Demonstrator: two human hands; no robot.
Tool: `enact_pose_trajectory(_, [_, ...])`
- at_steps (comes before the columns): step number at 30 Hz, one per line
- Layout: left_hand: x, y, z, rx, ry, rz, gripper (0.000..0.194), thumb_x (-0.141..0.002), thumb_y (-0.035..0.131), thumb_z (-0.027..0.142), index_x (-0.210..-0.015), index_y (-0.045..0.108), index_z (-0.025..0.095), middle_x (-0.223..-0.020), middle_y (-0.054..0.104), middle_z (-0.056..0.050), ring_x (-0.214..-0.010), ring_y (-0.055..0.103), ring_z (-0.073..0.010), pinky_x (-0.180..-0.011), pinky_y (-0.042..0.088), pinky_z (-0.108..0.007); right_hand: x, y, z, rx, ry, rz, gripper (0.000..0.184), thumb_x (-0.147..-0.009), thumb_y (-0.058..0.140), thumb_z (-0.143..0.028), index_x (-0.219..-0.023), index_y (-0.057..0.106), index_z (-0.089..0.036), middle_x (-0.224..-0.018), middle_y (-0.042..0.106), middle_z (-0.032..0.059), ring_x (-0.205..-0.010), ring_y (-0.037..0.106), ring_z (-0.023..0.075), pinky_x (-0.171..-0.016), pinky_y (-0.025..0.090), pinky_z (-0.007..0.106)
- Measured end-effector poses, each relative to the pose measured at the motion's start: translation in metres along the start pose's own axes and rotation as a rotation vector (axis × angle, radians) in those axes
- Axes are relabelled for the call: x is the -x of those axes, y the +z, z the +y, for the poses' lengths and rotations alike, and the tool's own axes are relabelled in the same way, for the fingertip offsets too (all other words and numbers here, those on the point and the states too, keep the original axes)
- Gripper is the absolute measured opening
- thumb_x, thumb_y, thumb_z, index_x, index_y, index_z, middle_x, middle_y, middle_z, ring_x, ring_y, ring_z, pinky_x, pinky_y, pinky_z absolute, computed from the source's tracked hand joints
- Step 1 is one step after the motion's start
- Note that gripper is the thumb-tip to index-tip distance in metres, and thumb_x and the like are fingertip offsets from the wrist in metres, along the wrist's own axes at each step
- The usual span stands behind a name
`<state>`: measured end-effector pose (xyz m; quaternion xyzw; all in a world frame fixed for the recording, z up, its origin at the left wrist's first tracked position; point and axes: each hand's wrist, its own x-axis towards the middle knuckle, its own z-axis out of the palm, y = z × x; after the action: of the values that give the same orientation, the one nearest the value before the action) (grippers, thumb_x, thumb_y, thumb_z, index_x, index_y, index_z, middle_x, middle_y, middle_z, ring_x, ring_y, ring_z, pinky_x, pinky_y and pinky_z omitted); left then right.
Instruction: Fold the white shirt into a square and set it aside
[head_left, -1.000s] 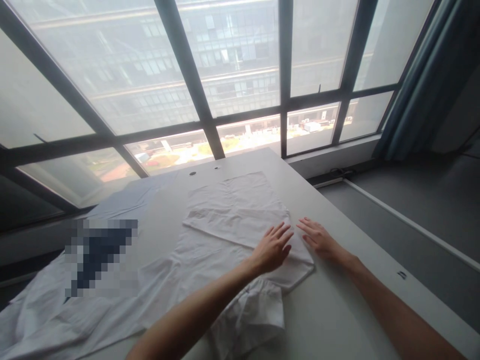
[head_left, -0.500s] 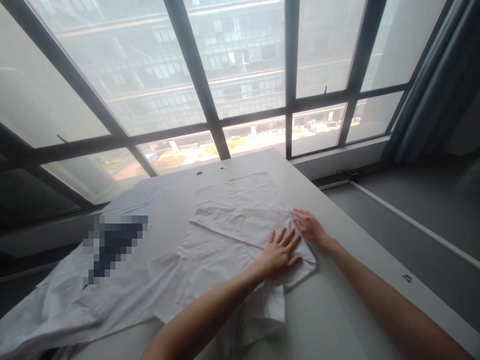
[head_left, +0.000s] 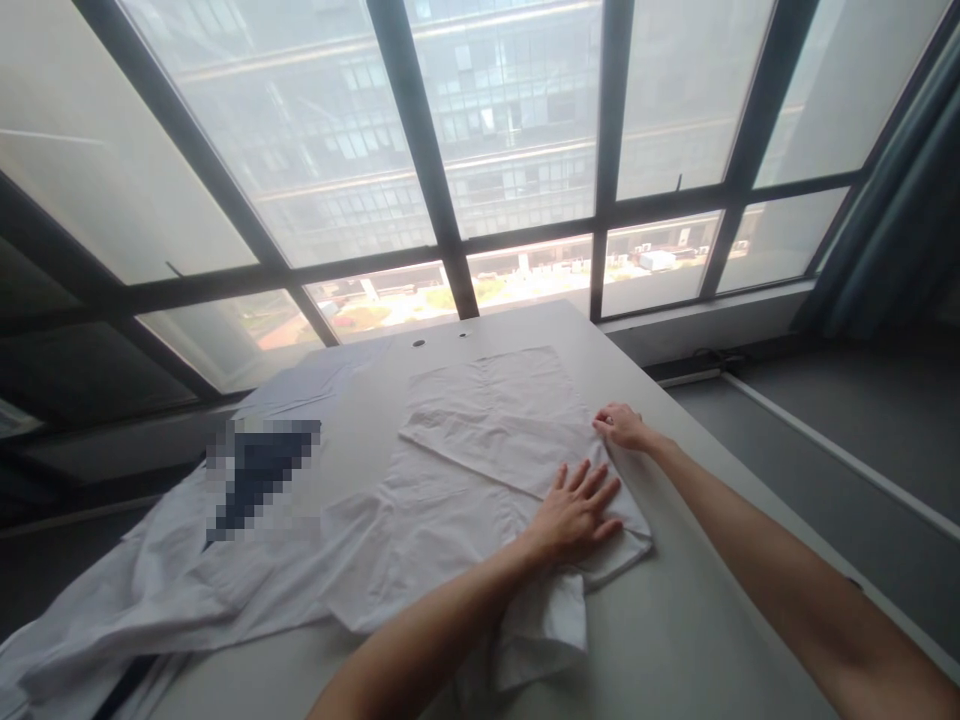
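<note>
While left hand [head_left: 574, 515] lies spread flat on white cloth [head_left: 457, 480], likely to stop it sliding, right hand [head_left: 619, 425], curled closed, pinches its edge; cloth rests on table [head_left: 637, 640].

No txt, nos. or logos reading clearly anywhere; pixelated patch [head_left: 262, 482] well L of left hand [head_left: 574, 515] is hiding what's under it.
</note>
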<state>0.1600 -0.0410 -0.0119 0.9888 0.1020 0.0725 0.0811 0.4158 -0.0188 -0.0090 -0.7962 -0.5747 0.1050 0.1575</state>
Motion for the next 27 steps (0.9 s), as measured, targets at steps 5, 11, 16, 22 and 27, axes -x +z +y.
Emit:
enact_pose_trajectory(5, [0.001, -0.001, 0.0, 0.024, 0.009, 0.01, 0.067, -0.101, 0.03, 0.064, -0.159, 0.029, 0.03, -0.166, 0.025, -0.007, -0.154, 0.015, -0.0323, -0.122, 0.014, -0.058, -0.01, -0.001, -0.001, 0.052, 0.012, -0.067, 0.027, -0.094, 0.055, -0.036, -0.101, 0.077, -0.022, -0.12, 0.067, 0.0111, -0.113, 0.058, 0.0271, -0.093, 0.045, 0.039])
enact_pose_trajectory(11, [0.003, -0.005, 0.0, 0.024, 0.049, 0.005, 0.067, -0.102, 0.027, 0.064, -0.16, 0.028, 0.029, -0.166, 0.025, -0.008, -0.154, 0.014, -0.0317, -0.121, 0.013, -0.06, -0.015, -0.001, -0.004, 0.095, -0.005, -0.064, 0.022, -0.094, 0.056, -0.029, -0.094, 0.076, -0.019, -0.125, 0.063, 0.0148, -0.121, 0.052, 0.0325, -0.1, 0.04, 0.048])
enact_pose_trajectory(16, [0.003, -0.006, -0.001, 0.019, 0.098, -0.016, 0.06, -0.103, 0.028, 0.062, -0.157, 0.031, 0.037, -0.166, 0.026, -0.005, -0.154, 0.016, -0.0313, -0.119, 0.014, -0.064, -0.003, -0.003, -0.018, 0.102, -0.012, 0.062, 0.027, -0.098, 0.046, -0.024, -0.107, 0.071, -0.019, -0.126, 0.061, 0.0168, -0.121, 0.051, 0.0322, -0.105, 0.035, 0.054])
enact_pose_trajectory(22, [0.002, -0.006, -0.001, 0.036, 0.101, 0.024, 0.057, -0.101, 0.036, 0.063, -0.153, 0.042, 0.04, -0.165, 0.028, -0.006, -0.153, 0.012, -0.0389, -0.118, 0.014, -0.067, 0.026, 0.015, -0.038, 0.064, -0.269, 0.086, 0.044, -0.102, 0.037, -0.031, -0.143, 0.053, -0.023, -0.158, 0.042, 0.0088, -0.147, 0.032, 0.0237, -0.119, 0.022, 0.043])
enact_pose_trajectory(27, [0.003, -0.009, 0.001, 0.027, 0.206, 0.096, 0.05, -0.102, 0.045, 0.053, -0.148, 0.051, 0.033, -0.155, 0.045, -0.008, -0.15, 0.023, -0.0367, -0.119, 0.02, -0.061, 0.031, 0.03, -0.033, 0.05, -0.307, -0.119, 0.057, -0.103, 0.031, -0.042, -0.157, 0.035, -0.022, -0.167, 0.021, 0.0104, -0.155, 0.012, 0.0278, -0.121, 0.01, 0.059])
